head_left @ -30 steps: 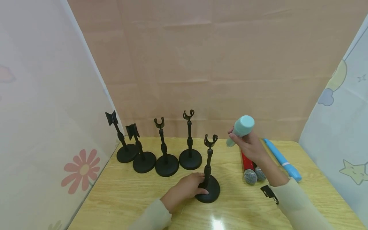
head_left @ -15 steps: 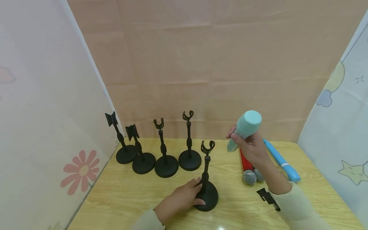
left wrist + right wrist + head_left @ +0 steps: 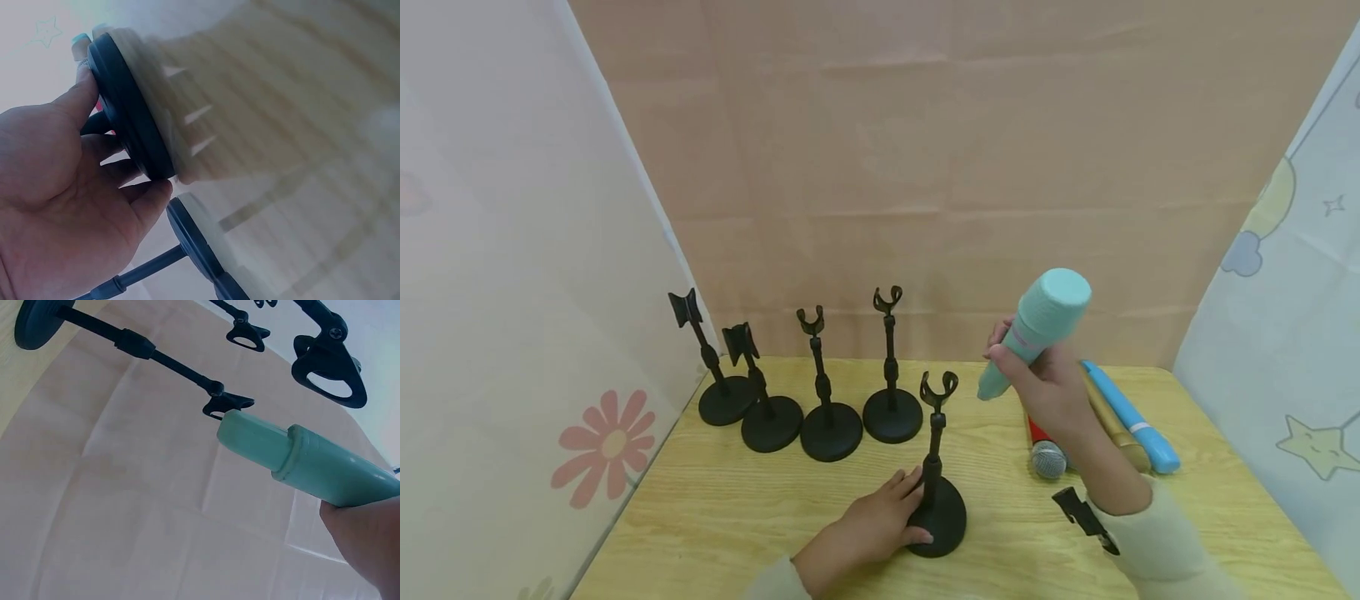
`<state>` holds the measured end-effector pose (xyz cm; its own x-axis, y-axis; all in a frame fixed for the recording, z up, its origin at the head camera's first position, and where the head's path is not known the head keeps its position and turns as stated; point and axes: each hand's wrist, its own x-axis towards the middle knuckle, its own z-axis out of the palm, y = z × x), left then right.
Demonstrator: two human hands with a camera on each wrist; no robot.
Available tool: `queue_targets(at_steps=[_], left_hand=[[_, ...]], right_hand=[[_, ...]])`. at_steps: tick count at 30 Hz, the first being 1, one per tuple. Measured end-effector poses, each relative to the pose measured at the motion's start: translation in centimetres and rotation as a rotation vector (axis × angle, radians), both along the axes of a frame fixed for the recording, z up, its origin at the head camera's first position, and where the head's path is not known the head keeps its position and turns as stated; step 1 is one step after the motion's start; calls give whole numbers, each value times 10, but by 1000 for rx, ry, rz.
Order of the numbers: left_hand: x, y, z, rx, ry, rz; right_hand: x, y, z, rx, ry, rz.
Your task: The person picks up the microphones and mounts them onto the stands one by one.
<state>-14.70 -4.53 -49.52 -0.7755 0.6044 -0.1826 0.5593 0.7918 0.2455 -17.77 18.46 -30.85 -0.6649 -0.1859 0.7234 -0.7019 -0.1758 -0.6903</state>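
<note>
In the head view my left hand (image 3: 874,523) holds the round base of a black microphone stand (image 3: 950,518), thumb on the base and fingers beside the pole. The left wrist view shows that hand's thumb and fingers about the edge of the base (image 3: 128,103). My right hand (image 3: 1054,396) grips a mint-green microphone (image 3: 1051,304) in the air, tilted with its head up and its tail low to the left. From the right wrist, the microphone's tail (image 3: 256,439) appears near the open clip (image 3: 334,375) of a stand, apart from it in the head view.
Several black stands (image 3: 891,417) line the back left of the wooden table (image 3: 760,517). At right lie a red microphone (image 3: 1047,454), a gold one (image 3: 1127,442) and a blue one (image 3: 1131,421), partly behind my right forearm. Walls stand at the back and sides.
The held stand has come nearer to me and slightly left with my left hand. My right hand has turned the mint-green microphone, its head now higher and further right.
</note>
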Motion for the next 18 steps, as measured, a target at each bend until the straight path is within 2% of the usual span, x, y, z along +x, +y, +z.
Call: queue_targets(at_steps=[5, 10, 14, 18], left_hand=[[3, -1, 0, 11, 7, -6], [6, -2, -2, 21, -20, -14], [7, -4, 0, 30, -10, -36], [10, -6, 4, 42, 0, -63]], right_hand=[[4, -5, 3, -8, -33, -8], [-2, -10, -1, -30, 62, 43], [-9, -16, -7, 10, 136, 49], [-10, -24, -12, 49, 109, 29]])
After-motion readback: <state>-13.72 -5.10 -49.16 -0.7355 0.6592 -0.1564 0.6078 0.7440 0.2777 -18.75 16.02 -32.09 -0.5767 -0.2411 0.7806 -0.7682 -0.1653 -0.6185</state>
